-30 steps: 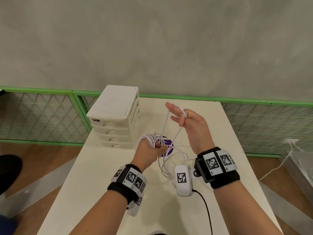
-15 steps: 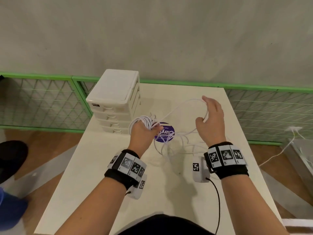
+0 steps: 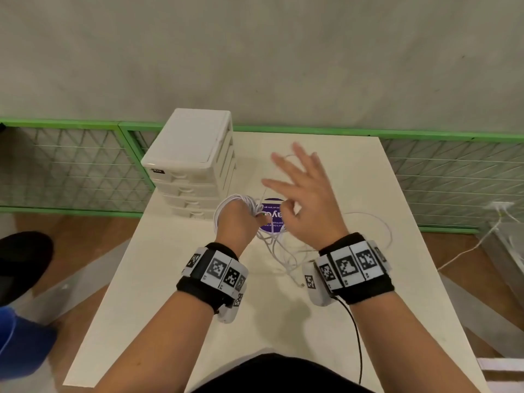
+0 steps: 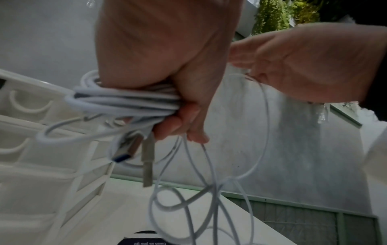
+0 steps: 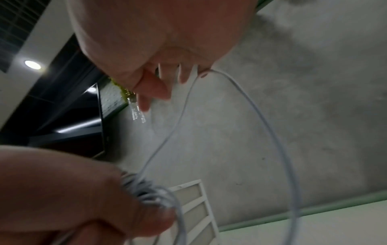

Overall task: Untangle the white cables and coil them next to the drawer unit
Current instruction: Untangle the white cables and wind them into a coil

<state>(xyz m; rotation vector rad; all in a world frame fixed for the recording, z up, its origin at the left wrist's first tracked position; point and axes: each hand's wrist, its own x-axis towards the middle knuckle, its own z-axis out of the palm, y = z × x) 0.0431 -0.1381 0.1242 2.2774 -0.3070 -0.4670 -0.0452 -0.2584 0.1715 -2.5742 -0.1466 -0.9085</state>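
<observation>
My left hand point(image 3: 241, 222) grips a coil of white cable point(image 3: 229, 202) just right of the white drawer unit point(image 3: 192, 154), above the table point(image 3: 170, 279). In the left wrist view the coil point(image 4: 125, 101) is bundled in my fist point(image 4: 184, 129), with two USB plugs point(image 4: 127, 149) hanging below it. My right hand point(image 3: 300, 188) is raised close beside it, fingers spread and straight, with a thin strand point(image 5: 272, 132) draped over a fingertip point(image 5: 206, 73). Loose tangled cable point(image 3: 283, 253) trails from the coil onto the table.
A purple round sticker point(image 3: 272, 219) lies under the hands. A wide cable loop point(image 3: 382, 225) reaches toward the table's right edge. Green-framed mesh fencing point(image 3: 71, 171) and a grey wall stand behind. Another white cord point(image 3: 467, 251) runs on the floor at right.
My right hand swung from out at the right back toward the left hand, bringing the strand along, and its fingers spread. The left hand kept its grip on the coil by the drawers.
</observation>
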